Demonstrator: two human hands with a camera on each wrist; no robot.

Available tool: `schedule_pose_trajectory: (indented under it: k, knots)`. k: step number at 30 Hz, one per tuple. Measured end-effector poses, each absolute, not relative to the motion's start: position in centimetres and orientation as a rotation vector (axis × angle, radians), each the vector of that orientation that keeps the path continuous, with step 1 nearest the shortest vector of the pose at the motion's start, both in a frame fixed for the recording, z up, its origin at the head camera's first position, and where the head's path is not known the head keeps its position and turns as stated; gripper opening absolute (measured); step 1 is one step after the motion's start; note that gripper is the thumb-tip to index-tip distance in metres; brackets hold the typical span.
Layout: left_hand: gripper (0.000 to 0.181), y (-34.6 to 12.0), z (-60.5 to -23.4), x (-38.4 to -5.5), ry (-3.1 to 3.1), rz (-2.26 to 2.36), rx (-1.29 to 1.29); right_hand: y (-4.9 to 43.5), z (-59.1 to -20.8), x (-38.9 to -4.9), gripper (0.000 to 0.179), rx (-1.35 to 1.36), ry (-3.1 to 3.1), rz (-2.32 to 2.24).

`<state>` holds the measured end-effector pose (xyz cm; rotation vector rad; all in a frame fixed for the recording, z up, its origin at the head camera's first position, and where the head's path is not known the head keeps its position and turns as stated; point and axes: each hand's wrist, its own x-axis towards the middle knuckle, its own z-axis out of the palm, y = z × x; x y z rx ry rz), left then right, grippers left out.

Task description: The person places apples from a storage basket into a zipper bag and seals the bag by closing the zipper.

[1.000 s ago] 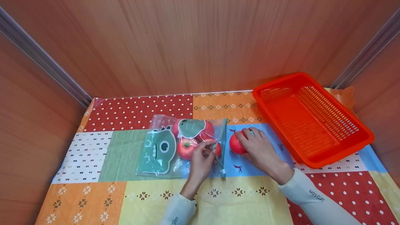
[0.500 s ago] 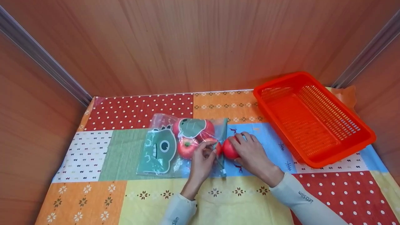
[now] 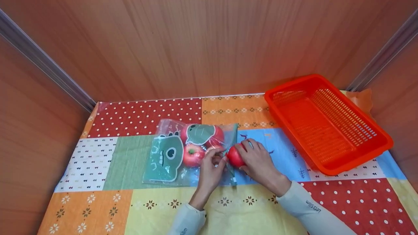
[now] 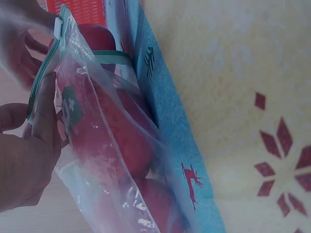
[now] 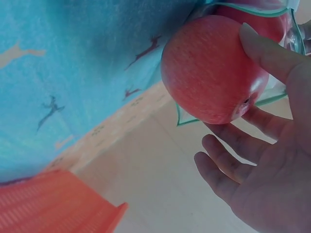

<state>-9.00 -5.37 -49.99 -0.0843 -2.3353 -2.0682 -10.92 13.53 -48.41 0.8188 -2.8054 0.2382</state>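
Observation:
A clear zip bag (image 3: 192, 178) printed with a green monster lies flat on the cloth, its green-edged mouth facing right. Several red apples (image 3: 193, 156) are inside it. My left hand (image 3: 211, 169) pinches the upper edge of the mouth between thumb and fingers, holding it raised, as the left wrist view also shows. At the mouth, my right hand (image 3: 259, 163) grips another red apple (image 5: 209, 68) between thumb and fingers. That apple is right against the opening, with a bagged apple just beyond it in the right wrist view. How far it has entered the bag is hard to tell.
An orange-red plastic basket (image 3: 295, 145) with slotted sides stands at the back right. A patchwork-print cloth (image 3: 130, 163) covers the table. Wood-grain panels (image 3: 209, 49) enclose the back and both sides.
My right hand has carried its apple leftward to the bag's mouth. The apples near the mouth have shifted slightly left inside the bag. My left hand keeps its pinch in the same spot.

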Motion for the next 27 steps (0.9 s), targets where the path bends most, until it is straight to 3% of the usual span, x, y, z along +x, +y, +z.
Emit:
schedule_pose_trajectory:
  k: [27]
  knots:
    - [0.030, -5.3, -49.6, -8.7, -2.374, -2.063, 0.002, 11.7, -50.8, -11.6, 0.077, 0.704, -2.781, 0.526]
